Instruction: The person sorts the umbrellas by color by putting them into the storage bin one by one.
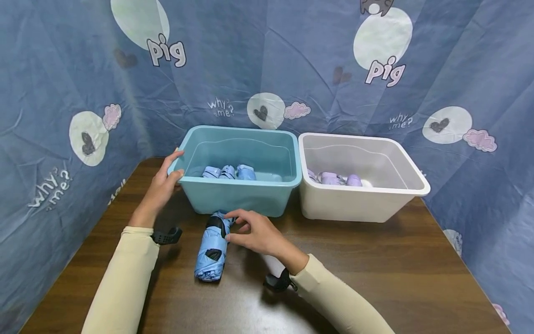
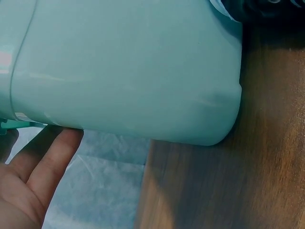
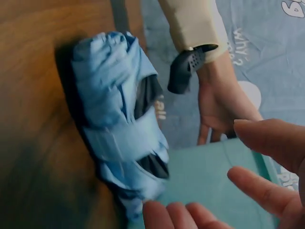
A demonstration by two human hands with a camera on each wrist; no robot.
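Note:
A folded light-blue umbrella (image 1: 211,253) with black patches lies on the table before the teal bin (image 1: 238,197); its strap shows in the right wrist view (image 3: 121,141). Beside its far end is my right hand (image 1: 260,233), thumb and fingers spread; a gap shows between thumb and umbrella in the right wrist view. With my left hand (image 1: 160,188) I grip the bin's left rim, thumb on top. Its fingers (image 2: 57,152) lie against the outer wall in the left wrist view. Several blue rolled bundles (image 1: 228,172) sit inside the bin.
To the right, a white bin (image 1: 346,204) stands close beside the teal one, with several purple bundles (image 1: 331,178) in it. Behind both bins hangs a blue patterned cloth (image 1: 233,60). Brown wooden tabletop (image 1: 375,264) extends at the front right.

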